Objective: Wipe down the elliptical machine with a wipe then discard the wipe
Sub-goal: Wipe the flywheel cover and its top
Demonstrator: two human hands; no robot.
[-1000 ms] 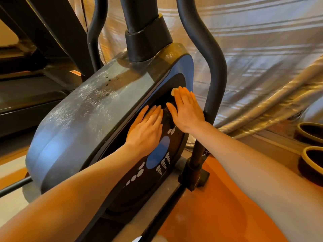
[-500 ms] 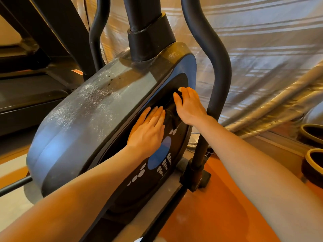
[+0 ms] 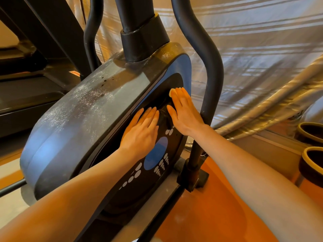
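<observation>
1. Orange floor (image 3: 218, 215) under the elliptical machine (image 3: 90, 123); striped plastic sheeting (image 3: 262, 41) hangs behind
2. Two dark round pots (image 3: 312, 163) at right, contents unseen
3. My left hand (image 3: 141, 133) lies flat on the black side disc, grip wide
4. My right hand (image 3: 185, 114), fingers straight, presses the yellow wipe (image 3: 172, 92) there

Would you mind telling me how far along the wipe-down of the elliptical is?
Mid-job. In hand: the right hand presses a yellowish wipe flat on the flywheel housing's side panel, the left hand resting flat beside it. Left: the housing's top shows pale dusty speckles, so it looks unwiped; the wipe is not yet discarded.
</observation>
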